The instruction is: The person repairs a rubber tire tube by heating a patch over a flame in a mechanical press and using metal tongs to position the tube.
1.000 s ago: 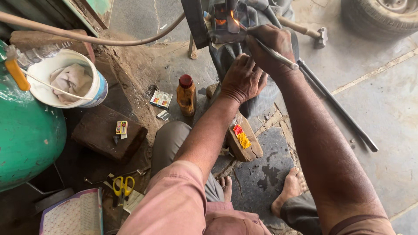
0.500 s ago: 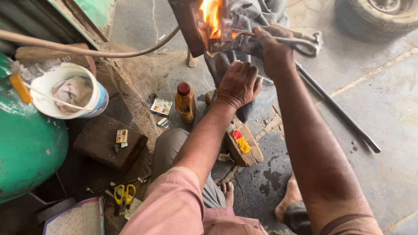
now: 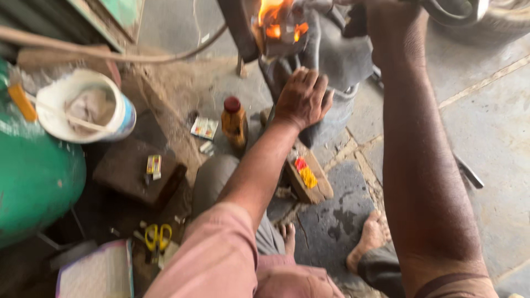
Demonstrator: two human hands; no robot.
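The left hand (image 3: pixel 301 99) is lying flat and open, pressing on the dark rubber tube (image 3: pixel 337 58), just under the flame (image 3: pixel 273 16). The right hand (image 3: pixel 395 22) is reaching up beside it; its grip is hidden.

Daylight falls on a stained, cracked concrete floor (image 3: pixel 486 138) with dirt heaped along its left side, a green tank (image 3: pixel 33 182) beside a white bucket (image 3: pixel 83 105), and a tyre (image 3: pixel 497 22) at top right.
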